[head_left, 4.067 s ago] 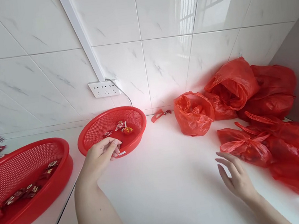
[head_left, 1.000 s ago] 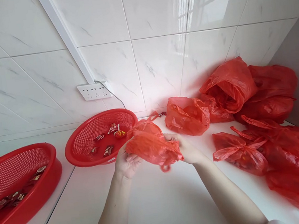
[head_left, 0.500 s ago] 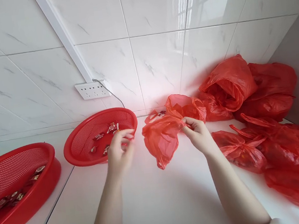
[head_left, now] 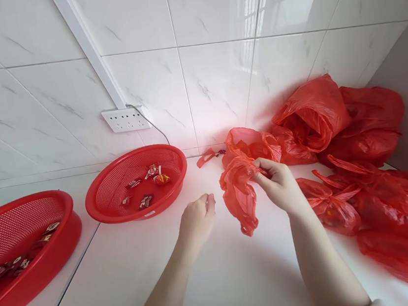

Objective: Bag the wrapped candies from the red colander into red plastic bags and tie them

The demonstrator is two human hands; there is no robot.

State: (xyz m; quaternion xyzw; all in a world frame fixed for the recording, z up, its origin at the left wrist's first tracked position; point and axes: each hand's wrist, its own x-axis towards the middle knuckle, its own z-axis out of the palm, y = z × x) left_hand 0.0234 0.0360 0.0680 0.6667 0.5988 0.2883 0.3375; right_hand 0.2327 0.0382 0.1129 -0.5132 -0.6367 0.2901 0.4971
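Observation:
My right hand (head_left: 277,181) pinches a thin red plastic bag (head_left: 240,199) by its gathered top, and the bag hangs crumpled above the white table. To its left, my left hand (head_left: 197,218) is closed, thumb against the curled fingers; whatever it may hold is hidden. A gap separates it from the bag. Behind and left of that hand, a round red plastic basket (head_left: 101,205) holds several wrapped candies (head_left: 161,179). Another red plastic bag (head_left: 249,140) stands with its mouth open near the wall, just behind the held one.
A second red basket (head_left: 72,224) with more wrapped candies is at the far left. Several filled red bags (head_left: 367,118) crowd the right side. A torn red plastic strip (head_left: 205,157) lies by the wall. A cable runs from the wall socket (head_left: 125,119) down behind the basket.
My left hand has moved right and away from the basket, its fingers now closed. The held bag has shifted slightly right and narrowed, still in my right hand.

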